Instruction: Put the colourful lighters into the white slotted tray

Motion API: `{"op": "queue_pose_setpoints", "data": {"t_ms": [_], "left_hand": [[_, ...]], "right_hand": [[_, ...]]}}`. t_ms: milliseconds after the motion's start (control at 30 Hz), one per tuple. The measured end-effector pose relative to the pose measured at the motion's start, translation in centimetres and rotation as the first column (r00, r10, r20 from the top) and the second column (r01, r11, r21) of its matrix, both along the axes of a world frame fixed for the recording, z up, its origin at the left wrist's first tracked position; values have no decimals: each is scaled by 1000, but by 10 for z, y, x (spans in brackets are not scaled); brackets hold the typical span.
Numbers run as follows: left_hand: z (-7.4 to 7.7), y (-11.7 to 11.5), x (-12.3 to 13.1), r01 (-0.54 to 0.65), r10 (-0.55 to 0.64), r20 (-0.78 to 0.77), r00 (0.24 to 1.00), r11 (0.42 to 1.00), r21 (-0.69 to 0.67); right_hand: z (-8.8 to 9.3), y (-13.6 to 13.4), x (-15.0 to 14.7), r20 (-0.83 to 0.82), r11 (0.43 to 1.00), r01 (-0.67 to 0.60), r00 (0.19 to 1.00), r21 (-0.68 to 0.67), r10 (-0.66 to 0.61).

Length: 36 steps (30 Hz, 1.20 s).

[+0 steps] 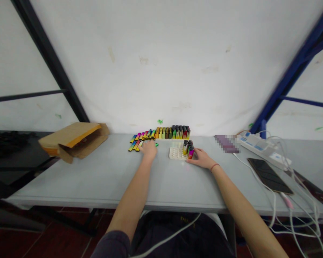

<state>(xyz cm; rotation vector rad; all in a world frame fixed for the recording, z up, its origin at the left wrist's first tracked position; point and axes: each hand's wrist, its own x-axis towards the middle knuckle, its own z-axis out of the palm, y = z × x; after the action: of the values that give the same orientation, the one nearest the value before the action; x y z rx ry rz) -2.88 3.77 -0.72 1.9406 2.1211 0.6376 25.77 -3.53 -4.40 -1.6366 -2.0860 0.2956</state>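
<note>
My left hand [148, 149] is curled over the front end of several slim rainbow-coloured sticks [141, 138] lying in rows on the grey table [110, 182]. A small green piece [156, 144] lies just right of its fingers. My right hand [200, 158] rests on the table, its fingertips against a rainbow-coloured lighter [191, 153] at the corner of a white dimpled tray [175, 154]. Several dark-topped lighters [188, 147] stand in that tray. A row of upright lighters [173, 132] lines the back of the table. Whether either hand grips anything is hidden.
A torn cardboard box [75, 141] sits at the table's left end. To the right are a pixelated purple object [227, 143], a white power strip [261, 147], a dark phone [269, 175] and tangled white cables [293, 200] running over the edge.
</note>
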Motion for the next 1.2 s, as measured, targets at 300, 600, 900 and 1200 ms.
{"op": "queue_pose_setpoints", "data": {"t_ms": [300, 600, 900, 1200], "left_hand": [[-2, 11, 8, 26, -76, 567, 820, 995, 96], [11, -5, 20, 329, 50, 985, 168, 939, -103], [10, 1, 26, 303, 173, 982, 74, 934, -188], [13, 0, 29, 357, 256, 965, -51, 907, -222]], "right_hand": [[1, 0, 0, 16, 1000, -9, 1000, 7, 9], [0, 0, 0, 7, 1000, -5, 1000, 2, 5], [1, 0, 0, -3, 1000, -9, 1000, 9, 9], [2, -1, -1, -19, 1000, 1, 1000, 6, -1]]}}
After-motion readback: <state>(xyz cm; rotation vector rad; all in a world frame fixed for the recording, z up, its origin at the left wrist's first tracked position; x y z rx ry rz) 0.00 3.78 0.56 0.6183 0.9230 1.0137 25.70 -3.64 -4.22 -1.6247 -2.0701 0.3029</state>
